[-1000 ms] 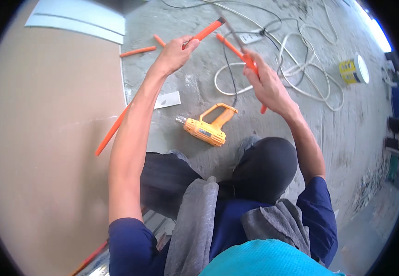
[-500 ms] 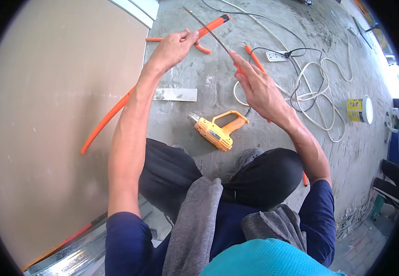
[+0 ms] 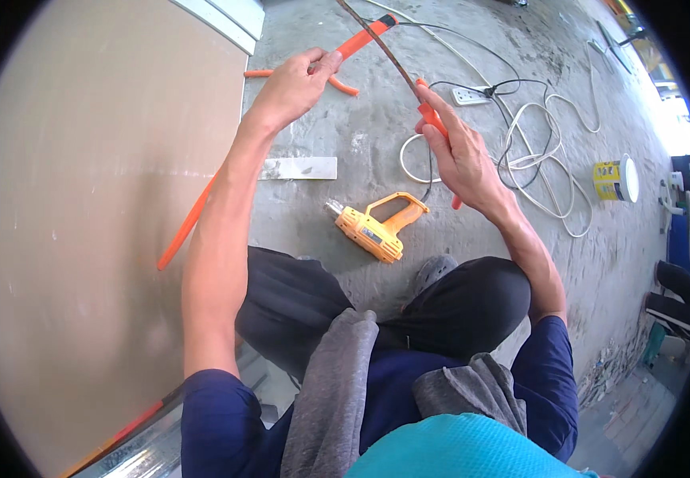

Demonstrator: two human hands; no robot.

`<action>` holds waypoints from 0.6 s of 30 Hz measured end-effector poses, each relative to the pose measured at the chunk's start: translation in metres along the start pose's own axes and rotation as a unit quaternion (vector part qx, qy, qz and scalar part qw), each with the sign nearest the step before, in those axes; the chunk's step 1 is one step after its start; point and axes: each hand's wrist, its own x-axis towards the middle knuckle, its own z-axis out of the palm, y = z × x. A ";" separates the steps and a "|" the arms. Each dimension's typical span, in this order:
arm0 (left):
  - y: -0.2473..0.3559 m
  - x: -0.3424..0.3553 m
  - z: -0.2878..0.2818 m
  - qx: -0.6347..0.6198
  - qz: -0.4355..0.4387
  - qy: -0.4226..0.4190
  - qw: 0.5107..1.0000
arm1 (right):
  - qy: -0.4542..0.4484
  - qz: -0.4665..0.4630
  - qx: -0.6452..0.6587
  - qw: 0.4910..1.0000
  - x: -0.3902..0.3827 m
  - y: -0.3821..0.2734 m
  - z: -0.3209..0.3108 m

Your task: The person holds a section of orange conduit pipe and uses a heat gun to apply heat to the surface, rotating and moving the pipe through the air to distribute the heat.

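Note:
In my left hand (image 3: 293, 89) I grip an orange plastic pipe (image 3: 358, 42), its far end blackened. It seems to run behind my forearm, and an orange length (image 3: 185, 227) shows again at lower left. My right hand (image 3: 466, 155) is wrapped round the orange handle of what looks like a handsaw. Its long, thin, rusty-brown blade (image 3: 396, 65), seen nearly edge-on, crosses the pipe near the dark end; whether they touch I cannot tell. Between my arms a yellow heat gun (image 3: 370, 233) lies on the floor, nozzle to the left.
Another orange pipe piece (image 3: 343, 86) lies beyond my left hand, and a pale flat strip (image 3: 301, 168) nearer me. At right are a white power strip (image 3: 471, 96), coiled cables (image 3: 553, 163) and a yellow-and-white bucket (image 3: 617, 179). A large beige board (image 3: 82, 199) fills the left.
My right hand has moved right and slightly nearer me with the saw. The blade now crosses the pipe closer to its dark end. My left hand has barely shifted, still holding the pipe.

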 end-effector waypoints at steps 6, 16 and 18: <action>0.007 0.003 0.005 -0.036 -0.018 -0.039 0.998 | 0.005 -0.003 -0.014 1.000 -0.008 0.008 -0.005; 0.008 0.008 0.008 -0.057 -0.012 -0.024 0.998 | -0.034 -0.018 -0.015 0.999 -0.006 0.002 0.002; 0.009 0.008 0.009 -0.052 -0.021 -0.025 0.998 | -0.028 -0.026 -0.013 0.999 -0.006 0.003 0.002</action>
